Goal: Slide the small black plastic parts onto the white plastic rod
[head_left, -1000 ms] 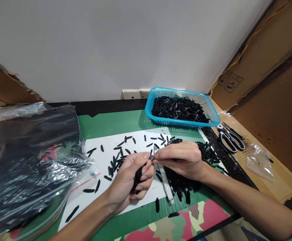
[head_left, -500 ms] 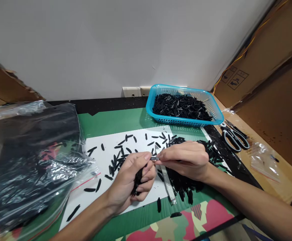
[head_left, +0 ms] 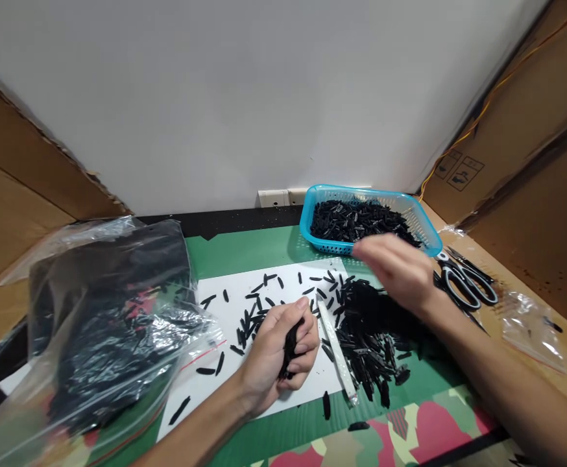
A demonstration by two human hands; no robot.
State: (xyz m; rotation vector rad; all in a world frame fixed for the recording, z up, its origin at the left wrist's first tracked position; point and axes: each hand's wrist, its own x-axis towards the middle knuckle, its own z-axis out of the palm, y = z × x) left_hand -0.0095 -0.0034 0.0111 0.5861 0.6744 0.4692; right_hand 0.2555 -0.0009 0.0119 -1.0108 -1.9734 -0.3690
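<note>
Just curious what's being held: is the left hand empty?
No, the left hand is curled around a bunch of black pieces.

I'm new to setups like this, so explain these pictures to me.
There is no machine here: a person works with two bare hands. Every picture comes from one camera worn on the head, looking forward and down.

The left hand is closed around a bunch of small black pieces. The right hand hovers in front of the blue basket; whether it holds anything, I cannot tell.

More such pieces lie in the basket, scattered on a white sheet and in a heap beside a pale strip. A clear plastic bag lies at left, scissors at right.
</note>
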